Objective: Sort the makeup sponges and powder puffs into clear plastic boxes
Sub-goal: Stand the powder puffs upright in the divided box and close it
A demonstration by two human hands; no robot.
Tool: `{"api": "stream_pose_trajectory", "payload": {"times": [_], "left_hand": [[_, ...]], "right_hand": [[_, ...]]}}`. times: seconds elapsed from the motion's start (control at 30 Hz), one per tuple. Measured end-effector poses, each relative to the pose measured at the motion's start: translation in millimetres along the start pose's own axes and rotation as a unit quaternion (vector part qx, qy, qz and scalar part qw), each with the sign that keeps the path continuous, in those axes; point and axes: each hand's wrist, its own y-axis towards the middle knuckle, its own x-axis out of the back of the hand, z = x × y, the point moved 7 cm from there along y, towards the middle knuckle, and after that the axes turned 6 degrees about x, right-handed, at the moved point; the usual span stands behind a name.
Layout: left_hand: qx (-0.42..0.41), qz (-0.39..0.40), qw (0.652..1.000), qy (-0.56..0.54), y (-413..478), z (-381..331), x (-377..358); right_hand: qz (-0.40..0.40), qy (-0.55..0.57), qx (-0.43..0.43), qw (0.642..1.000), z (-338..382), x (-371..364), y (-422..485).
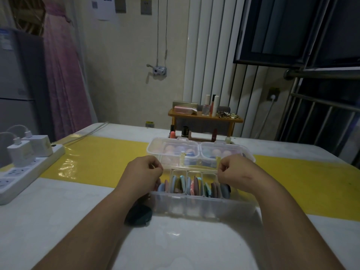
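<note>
**sortbot_fan:** Table [58, 221] first, biggest thing: white top w/ a yellow strip across it. On the strip sit two clear plastic boxes. Far box [175, 152] has its lids down and holds rounded makeup sponges [171, 149] (pinkish + blue, blurry thru the plastic). Near box [202, 203] is open on top, split by dividers, w/ powder puffs [194, 185] standing on edge in the slots. A dark round thing [139, 214] lies on the table touching the near box's left corner, prob another puff or a compact, can't tell.

**puffpuff22:** what abt the hands?

**sortbot_fan:** Left hand [144, 172] and right hand [232, 171] are both curled nearly into fists over the back edge of the near box, one at each end. Fingertips look pinched on smth thin and clear, maybe the box's lid or back rim, tbh I can't tell which.

**puffpuff22:** handling tips?

**sortbot_fan:** My guess: puffs are light, soft, squashy discs, so pinch one by its edge and slide it btwn dividers, no force needed. Sponges are springy and will roll. The boxes are stiff but light and likely skid on that glossy strip (steady one w/ the other hand), and thin lids flex, so take them at both ends.
</note>
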Motion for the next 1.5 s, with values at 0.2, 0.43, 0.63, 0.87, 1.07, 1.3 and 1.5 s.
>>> {"api": "stream_pose_trajectory", "payload": {"times": [0.2,0.43,0.63,0.87,1.07,1.3,1.5], "left_hand": [[0.0,0.014,1.0,-0.002,0,1,-1],[-0.022,0.011,0.999,0.023,2,-3,2],[0.012,0.011,0.998,0.053,12,9,15],[0.064,0.035,0.991,0.11,16,22,20],[0.079,0.132,0.971,0.185,14,32,16],[0.011,0.175,0.918,0.355,8,34,8],[-0.03,0.167,0.932,0.32,12,34,3]], "right_hand": [[0.01,-0.017,-0.011,1.0,-3,-2,1],[-0.002,-0.009,-0.009,1.0,-1,-2,1],[-0.048,-0.005,0.006,0.999,2,5,0],[-0.111,0.058,0.074,0.989,18,0,0],[-0.11,0.07,0.106,0.986,29,-9,0],[-0.108,0.074,0.108,0.985,31,-13,0],[-0.102,0.068,0.111,0.986,31,-16,1]]}}
